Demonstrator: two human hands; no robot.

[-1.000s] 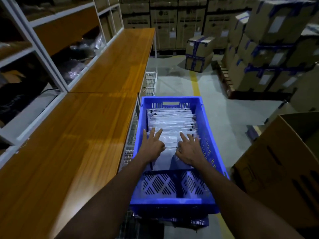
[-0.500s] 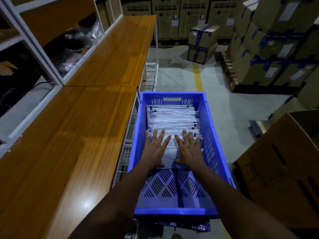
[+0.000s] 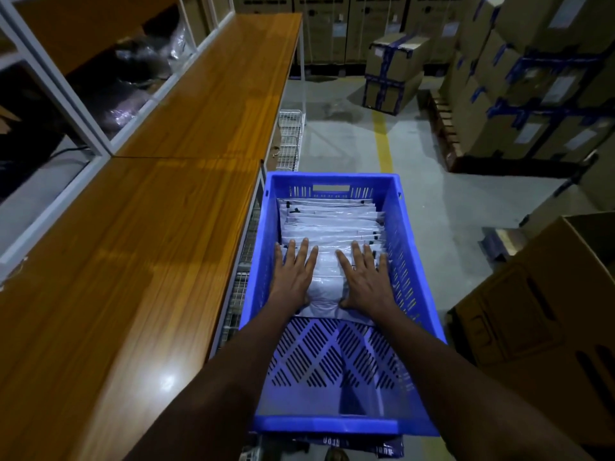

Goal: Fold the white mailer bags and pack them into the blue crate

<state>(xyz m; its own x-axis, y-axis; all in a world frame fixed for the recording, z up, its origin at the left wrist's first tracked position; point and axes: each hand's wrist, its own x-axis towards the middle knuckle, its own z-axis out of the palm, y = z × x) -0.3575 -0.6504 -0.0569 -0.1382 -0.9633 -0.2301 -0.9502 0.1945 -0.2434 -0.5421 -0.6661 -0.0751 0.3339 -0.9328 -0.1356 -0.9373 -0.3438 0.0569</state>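
So compared to a second ago the hands are spreading apart and flattening out. The left hand (image 3: pixel 293 274) and right hand (image 3: pixel 366 277) are lying flat with fingers straight, pinching nothing. They're pressing the nearest folded bag (image 3: pixel 327 289) against the row of white mailer bags (image 3: pixel 332 221), mid-frame inside the blue crate (image 3: pixel 332 178). I'm guessing this one's getting seated, and the crate's lower half is showing bare floor.

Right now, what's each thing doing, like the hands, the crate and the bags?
blue crate: far half filled, near half bare.
white mailer bags: folded, lined up in the crate.
left hand: flat, pressing the nearest bag.
right hand: flat, pressing the nearest bag too.
cardboard box: open on top.
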